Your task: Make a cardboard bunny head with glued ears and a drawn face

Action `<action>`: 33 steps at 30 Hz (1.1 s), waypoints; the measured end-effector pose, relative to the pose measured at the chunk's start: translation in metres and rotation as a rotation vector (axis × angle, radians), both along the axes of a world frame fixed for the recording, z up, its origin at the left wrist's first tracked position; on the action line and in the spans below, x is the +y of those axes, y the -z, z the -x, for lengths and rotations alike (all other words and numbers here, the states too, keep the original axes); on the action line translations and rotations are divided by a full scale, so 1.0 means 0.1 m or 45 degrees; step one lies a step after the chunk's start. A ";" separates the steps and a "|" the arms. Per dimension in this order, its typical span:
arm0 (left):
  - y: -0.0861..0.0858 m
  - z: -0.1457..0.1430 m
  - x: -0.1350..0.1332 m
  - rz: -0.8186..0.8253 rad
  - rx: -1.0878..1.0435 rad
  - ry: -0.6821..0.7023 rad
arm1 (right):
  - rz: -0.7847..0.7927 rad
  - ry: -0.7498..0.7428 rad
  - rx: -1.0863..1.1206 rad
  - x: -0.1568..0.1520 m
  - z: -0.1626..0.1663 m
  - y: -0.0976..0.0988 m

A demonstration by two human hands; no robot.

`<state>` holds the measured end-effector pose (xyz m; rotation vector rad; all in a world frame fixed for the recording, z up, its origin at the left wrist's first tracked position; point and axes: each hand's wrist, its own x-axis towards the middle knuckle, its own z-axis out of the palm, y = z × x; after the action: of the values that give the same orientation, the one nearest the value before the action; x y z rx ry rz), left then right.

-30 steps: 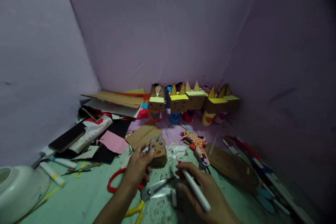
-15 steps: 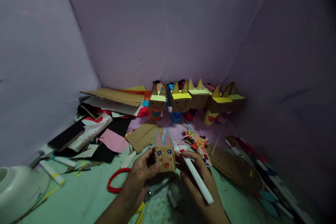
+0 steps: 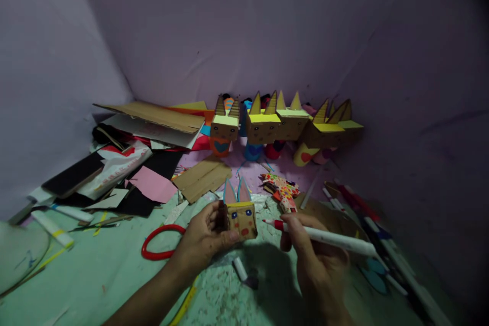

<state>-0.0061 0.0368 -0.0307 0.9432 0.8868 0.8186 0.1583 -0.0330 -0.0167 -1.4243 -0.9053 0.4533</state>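
My left hand (image 3: 208, 237) grips a small cardboard box head (image 3: 241, 220) by its left side, thumb across the lower front. Blue eyes, orange-red cheeks and a red mouth are drawn on its face, and two pointed ears (image 3: 237, 191) edged in blue rise from the top. In my right hand (image 3: 315, 252) is a white marker (image 3: 336, 239) with a red, uncapped tip pointing left, a short gap from the box. Below the box, a short white piece with a dark end (image 3: 242, 272) lies on the green tabletop (image 3: 114, 285).
Several eared cardboard figures (image 3: 263, 127) stand along the back. Cardboard sheets (image 3: 153, 114), pink paper (image 3: 153, 184) and black paper lie left. A red scissor handle (image 3: 163, 242) sits by my left hand. A white bowl (image 3: 21, 249) is far left; markers line the right side.
My right hand has moved right, away from the box, and the marker has swung from slanting down to nearly level, tip leftward. My left hand still holds the box. The camera view has shifted.
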 end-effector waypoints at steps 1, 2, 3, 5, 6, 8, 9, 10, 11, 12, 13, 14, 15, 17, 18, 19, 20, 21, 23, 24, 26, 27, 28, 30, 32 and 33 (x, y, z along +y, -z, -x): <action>0.01 0.00 0.00 -0.006 0.016 -0.002 | -0.004 -0.011 0.013 0.00 0.04 0.01; 0.01 0.00 0.00 -0.005 0.030 -0.002 | -0.007 -0.017 0.020 0.00 0.08 0.01; 0.01 0.00 0.00 -0.001 0.040 0.000 | -0.012 -0.023 0.017 0.00 0.10 0.02; 0.01 0.00 -0.01 0.005 0.051 0.008 | -0.022 -0.036 -0.018 0.01 0.11 0.04; 0.01 0.00 -0.01 0.003 0.051 0.013 | -0.030 -0.041 -0.036 0.01 0.10 0.05; 0.00 0.00 -0.02 -0.005 0.050 0.018 | -0.050 -0.071 -0.072 0.02 0.08 0.07; -0.01 0.00 -0.02 -0.007 0.052 0.019 | -0.065 -0.095 -0.091 0.02 0.07 0.09; -0.01 0.00 -0.02 -0.007 0.054 0.021 | -0.078 -0.121 -0.106 0.02 0.06 0.09; -0.02 -0.01 -0.02 -0.005 0.057 0.025 | -0.089 -0.146 -0.112 0.02 0.06 0.10; -0.02 -0.01 -0.02 -0.005 0.059 0.030 | -0.096 -0.168 -0.113 0.03 0.06 0.11; -0.02 -0.01 -0.02 -0.006 0.059 0.034 | -0.101 -0.183 -0.110 0.03 0.07 0.11; -0.02 -0.01 -0.02 -0.008 0.059 0.042 | -0.105 -0.194 -0.110 0.03 0.07 0.11; -0.02 -0.01 -0.01 -0.011 0.058 0.048 | -0.106 -0.206 -0.116 0.03 0.08 0.10; -0.02 -0.01 -0.01 -0.008 0.063 0.047 | -0.111 -0.245 -0.143 0.03 0.08 0.10; -0.02 0.00 -0.01 -0.002 0.071 0.042 | -0.114 -0.266 -0.158 0.03 0.07 0.10; -0.02 0.00 -0.01 0.006 0.078 0.034 | -0.114 -0.280 -0.167 0.04 0.07 0.09; -0.02 0.00 -0.01 0.011 0.081 0.028 | -0.115 -0.288 -0.176 0.04 0.07 0.09; -0.02 0.00 -0.01 0.015 0.081 0.026 | -0.123 -0.299 -0.190 0.04 0.06 0.09; -0.02 0.00 -0.02 0.013 0.071 0.032 | -0.146 -0.313 -0.222 0.04 0.06 0.09; -0.02 -0.01 -0.02 0.011 0.065 0.031 | -0.154 -0.314 -0.233 0.04 0.06 0.09; -0.02 -0.01 -0.02 0.007 0.055 0.019 | -0.153 -0.309 -0.243 0.04 0.05 0.09; -0.02 -0.01 -0.02 0.005 0.049 0.010 | -0.147 -0.303 -0.240 0.04 0.06 0.09; -0.02 -0.01 -0.02 0.003 0.044 0.004 | -0.140 -0.297 -0.239 0.04 0.06 0.09; -0.03 -0.01 -0.03 0.000 0.039 0.001 | -0.131 -0.294 -0.244 0.04 0.06 0.09; -0.04 -0.01 -0.03 0.001 0.041 0.005 | -0.121 -0.287 -0.255 0.03 0.06 0.08; -0.04 -0.01 -0.03 0.003 0.042 0.005 | -0.119 -0.284 -0.260 0.03 0.07 0.08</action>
<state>-0.0048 0.0334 -0.0266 0.9584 0.9144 0.8003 0.1517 -0.0297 -0.0247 -1.3054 -1.2428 0.4305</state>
